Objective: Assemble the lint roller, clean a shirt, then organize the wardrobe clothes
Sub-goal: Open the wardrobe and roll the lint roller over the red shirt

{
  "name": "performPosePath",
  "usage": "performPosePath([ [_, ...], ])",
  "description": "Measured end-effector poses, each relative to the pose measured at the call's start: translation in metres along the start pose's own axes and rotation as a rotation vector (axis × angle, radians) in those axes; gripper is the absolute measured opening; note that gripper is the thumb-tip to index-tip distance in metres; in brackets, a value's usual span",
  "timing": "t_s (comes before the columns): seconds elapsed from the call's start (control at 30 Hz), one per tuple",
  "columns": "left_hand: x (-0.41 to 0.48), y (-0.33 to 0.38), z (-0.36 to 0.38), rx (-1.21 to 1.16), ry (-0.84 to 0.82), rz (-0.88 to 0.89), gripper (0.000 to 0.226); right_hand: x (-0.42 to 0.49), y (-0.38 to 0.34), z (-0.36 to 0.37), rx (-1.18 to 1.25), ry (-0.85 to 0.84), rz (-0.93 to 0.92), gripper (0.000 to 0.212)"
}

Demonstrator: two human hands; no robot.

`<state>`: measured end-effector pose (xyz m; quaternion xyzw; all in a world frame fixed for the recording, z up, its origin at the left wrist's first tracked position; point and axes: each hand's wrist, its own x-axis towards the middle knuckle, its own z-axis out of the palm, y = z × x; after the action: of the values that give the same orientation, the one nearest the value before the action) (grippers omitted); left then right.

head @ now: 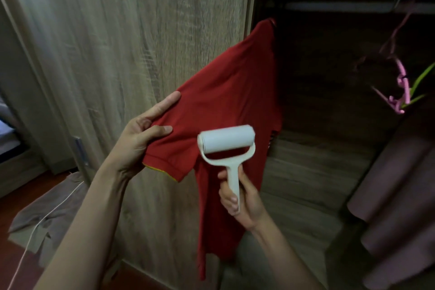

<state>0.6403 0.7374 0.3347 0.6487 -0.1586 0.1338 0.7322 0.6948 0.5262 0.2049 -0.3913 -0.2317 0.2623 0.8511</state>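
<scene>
The lint roller [226,140] is in front of the red shirt [226,92], its handle gripped in the right hand [243,202]. The left hand [138,141] pinches the shirt's sleeve [171,160], index finger straight.

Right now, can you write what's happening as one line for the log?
step: cleaning shirt | left hand: pinches red shirt sleeve, holding it out | right hand: grips lint roller handle | roll: in front of shirt, contact unclear

One head-worn wide-angle cam only; it looked forward and down, faced the wardrobe door [141,54], sat close on the shirt [226,101].
</scene>
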Motion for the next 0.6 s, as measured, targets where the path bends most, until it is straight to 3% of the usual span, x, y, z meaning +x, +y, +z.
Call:
performPosePath([
  [0.1,0.001,0.0,-0.001,-0.013,0.007,-0.001,0.062,0.007,-0.014,0.004,0.034,-0.031,-0.028,0.049],
  [0.27,0.002,0.003,-0.001,-0.015,0.006,-0.006,0.063,0.054,-0.097,0.025,-0.008,-0.195,-0.149,0.041],
  [0.37,0.002,0.003,-0.001,-0.014,0.003,-0.001,0.062,0.051,-0.078,0.012,0.076,-0.234,-0.129,0.039],
  [0.47,0.001,0.003,-0.002,-0.032,-0.003,-0.002,0.06,0.032,-0.032,-0.011,0.32,-0.299,-0.062,0.041],
  [0.6,0.0,0.003,-0.002,-0.045,-0.02,0.001,0.058,0.05,-0.067,-0.009,0.382,-0.336,-0.135,0.034],
])
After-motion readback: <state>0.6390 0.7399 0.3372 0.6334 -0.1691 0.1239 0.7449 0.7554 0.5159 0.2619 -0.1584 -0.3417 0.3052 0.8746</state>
